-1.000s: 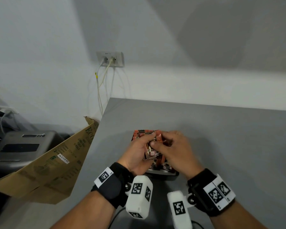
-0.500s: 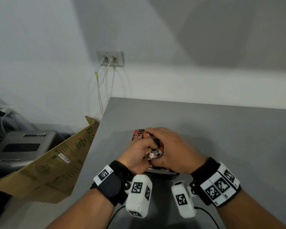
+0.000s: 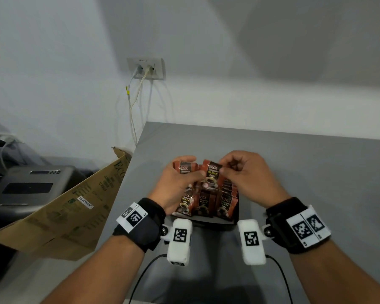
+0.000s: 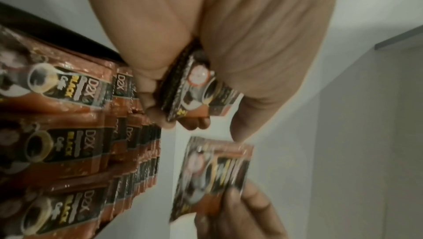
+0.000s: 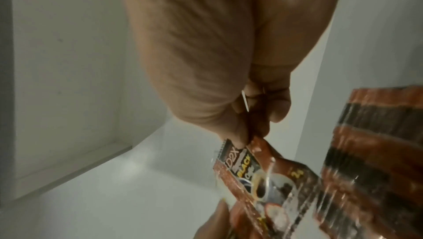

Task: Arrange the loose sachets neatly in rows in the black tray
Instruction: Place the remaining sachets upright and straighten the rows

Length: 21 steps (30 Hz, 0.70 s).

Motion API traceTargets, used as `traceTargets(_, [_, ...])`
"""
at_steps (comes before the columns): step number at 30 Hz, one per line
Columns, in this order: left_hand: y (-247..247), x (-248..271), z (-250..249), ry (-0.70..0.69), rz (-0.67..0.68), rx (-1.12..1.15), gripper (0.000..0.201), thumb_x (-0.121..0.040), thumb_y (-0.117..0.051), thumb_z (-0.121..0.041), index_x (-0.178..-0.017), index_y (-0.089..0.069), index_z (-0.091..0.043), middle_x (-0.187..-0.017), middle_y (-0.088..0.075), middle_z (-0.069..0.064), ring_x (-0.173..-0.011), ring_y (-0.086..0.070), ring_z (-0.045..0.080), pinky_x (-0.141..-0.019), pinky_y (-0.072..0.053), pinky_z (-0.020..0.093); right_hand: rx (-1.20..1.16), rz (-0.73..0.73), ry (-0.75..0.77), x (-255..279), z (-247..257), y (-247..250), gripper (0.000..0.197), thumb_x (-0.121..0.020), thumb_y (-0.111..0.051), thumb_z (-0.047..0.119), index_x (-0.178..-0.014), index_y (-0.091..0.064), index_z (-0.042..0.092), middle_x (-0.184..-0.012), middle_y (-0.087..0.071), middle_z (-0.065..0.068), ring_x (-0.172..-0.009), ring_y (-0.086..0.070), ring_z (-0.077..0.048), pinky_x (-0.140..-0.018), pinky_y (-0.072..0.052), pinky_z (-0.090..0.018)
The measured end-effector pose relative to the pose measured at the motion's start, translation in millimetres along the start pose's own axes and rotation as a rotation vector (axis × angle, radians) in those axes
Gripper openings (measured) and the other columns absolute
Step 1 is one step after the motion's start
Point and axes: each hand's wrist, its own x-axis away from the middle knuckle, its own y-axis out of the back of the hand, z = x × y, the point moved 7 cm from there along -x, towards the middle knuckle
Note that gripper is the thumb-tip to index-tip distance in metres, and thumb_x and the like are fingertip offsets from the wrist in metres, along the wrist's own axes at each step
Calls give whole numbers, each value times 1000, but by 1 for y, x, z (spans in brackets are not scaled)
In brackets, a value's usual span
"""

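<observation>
A black tray on the grey table holds rows of red-brown coffee sachets standing on edge, also seen at the left of the left wrist view. Above the tray's far end, my left hand grips a small bundle of sachets. My right hand pinches the top corner of a single sachet beside that bundle. The left thumb touches this sachet's lower part. The tray's far end is hidden behind my hands.
The grey table stretches right and beyond the tray, with its left edge close to the tray. An open cardboard box and a grey device sit off the table at left. Cables hang from a wall socket.
Both hands were bunched together over the bundle. The right hand has now drawn apart to the right with one sachet pinched, and the left hand keeps the rest.
</observation>
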Motion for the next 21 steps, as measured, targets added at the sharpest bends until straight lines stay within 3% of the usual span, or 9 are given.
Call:
traceTargets(2, [16, -2, 1, 13, -98, 14, 38, -89, -68, -1, -125, -60, -12, -105, -65, 13, -85, -64, 23, -71, -55, 38, 46, 12, -42, 4, -17, 6, 14, -87, -75, 12, -84, -73, 25, -79, -73, 11, -74, -67, 1, -73, -51, -15])
traceTargets(4, [27, -2, 4, 35, -129, 13, 35, -92, -64, -1, -125, -61, -11, -100, -66, 10, -80, -63, 19, -67, -52, 34, 162, 81, -94, 11, -38, 0, 17, -86, -76, 11, -82, -71, 27, -78, -70, 13, -72, -63, 4, -69, -45, -7])
traceTargets(7, [28, 0, 10, 60, -109, 2, 32, -92, -62, 0, -123, -61, -8, -99, -69, 13, -78, -66, 19, -64, -52, 32, 329, 206, -151, 23, -65, -22, 19, -87, -73, 11, -85, -67, 29, -78, -66, 15, -71, -59, 3, -62, -42, -5])
traceTargets(11, [25, 3, 17, 75, -76, -29, 31, -91, -63, 0, -122, -62, -3, -109, -72, 19, -83, -71, 21, -62, -54, 28, 433, 257, -189, 29, -86, -35, 14, -92, -68, 15, -95, -69, 29, -81, -64, 18, -76, -58, 7, -60, -39, -6])
traceTargets(14, [22, 5, 21, 83, -60, -44, 34, -90, -66, -3, -124, -62, -7, -116, -70, 23, -90, -68, 26, -73, -53, 36, 468, 244, -165, 31, -92, -39, 15, -94, -66, 14, -103, -71, 24, -87, -62, 17, -78, -56, 8, -64, -38, -6])
traceTargets(17, [20, 6, 22, 84, -38, -49, 34, -90, -61, 2, -121, -62, -11, -104, -72, 19, -89, -67, 25, -74, -51, 38, 530, 188, -94, 31, -93, -38, 15, -93, -65, 13, -102, -72, 22, -94, -52, 15, -85, -48, 1, -71, -34, -6])
traceTargets(21, [18, 9, 26, 129, -16, -24, 42, -86, -48, 10, -117, -64, -12, -86, -68, 10, -75, -61, 21, -63, -51, 36, 571, 169, -24, 32, -95, -41, 16, -95, -62, 15, -104, -72, 22, -100, -52, 15, -100, -45, -6, -96, -42, -25])
